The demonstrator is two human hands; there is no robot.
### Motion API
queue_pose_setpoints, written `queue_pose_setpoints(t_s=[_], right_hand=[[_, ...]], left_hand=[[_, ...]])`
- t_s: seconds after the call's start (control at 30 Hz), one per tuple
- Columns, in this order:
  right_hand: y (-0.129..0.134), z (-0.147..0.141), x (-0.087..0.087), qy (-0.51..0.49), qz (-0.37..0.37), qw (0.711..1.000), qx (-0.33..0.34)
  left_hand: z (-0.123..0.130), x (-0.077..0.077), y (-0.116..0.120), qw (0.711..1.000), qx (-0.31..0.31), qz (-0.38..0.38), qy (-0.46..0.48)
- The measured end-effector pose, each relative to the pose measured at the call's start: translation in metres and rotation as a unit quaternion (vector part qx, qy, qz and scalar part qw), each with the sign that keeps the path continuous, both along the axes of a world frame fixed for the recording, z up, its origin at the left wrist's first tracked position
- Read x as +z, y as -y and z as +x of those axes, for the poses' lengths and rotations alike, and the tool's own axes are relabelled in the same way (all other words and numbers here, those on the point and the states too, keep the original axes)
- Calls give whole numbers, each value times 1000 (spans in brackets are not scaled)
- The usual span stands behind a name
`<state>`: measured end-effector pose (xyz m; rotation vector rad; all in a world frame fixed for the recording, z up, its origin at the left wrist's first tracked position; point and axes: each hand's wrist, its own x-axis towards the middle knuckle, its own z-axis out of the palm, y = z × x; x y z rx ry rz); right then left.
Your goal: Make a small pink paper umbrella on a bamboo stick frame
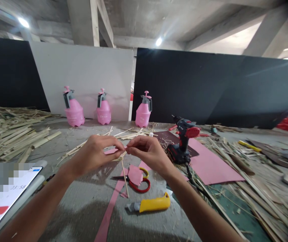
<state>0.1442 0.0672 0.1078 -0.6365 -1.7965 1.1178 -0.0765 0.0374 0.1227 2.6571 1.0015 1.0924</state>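
My left hand [97, 151] and my right hand [147, 151] meet at the middle, thumbs and forefingers pinched together on a tiny bit of pink paper [125, 148]. Just below the fingertips a thin bamboo strip [125, 176] slants down toward the floor; whether either hand holds it is hidden. Under the hands lie red-and-yellow scissors [139, 189], partly covered by a cut pink paper piece [135, 175]. A long pink paper strip [110, 211] runs toward me. Nearer lies a yellow utility knife [154, 204], its blade end pointing left.
A cordless drill [183, 139] stands right of my hands beside a large pink sheet [211, 161]. Three pink spray bottles [143, 112] line the back panels. Bamboo strips [15, 134] pile up at left, more at right. A phone [13, 198] is at near left.
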Motion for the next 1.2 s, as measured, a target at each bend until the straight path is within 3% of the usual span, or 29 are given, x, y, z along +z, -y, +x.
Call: queue_pose_setpoints(t_s=[0.13,0.27,0.63,0.9,1.2], right_hand=[[4,-1,1,41,96,994,-31],[7,-1,-1,56,146,985,-76],[5,0,-6,61,310,946,-75],[2,2,-9,76,320,942,-66],[3,2,-7,68,271,958,-68]], left_hand=[[0,2,2,999,5,-35,5],[0,3,3,998,15,-58,8],[1,5,4,998,11,-67,-11],[3,7,3,999,-21,1,-36],[4,8,7,1000,-11,-9,-10]])
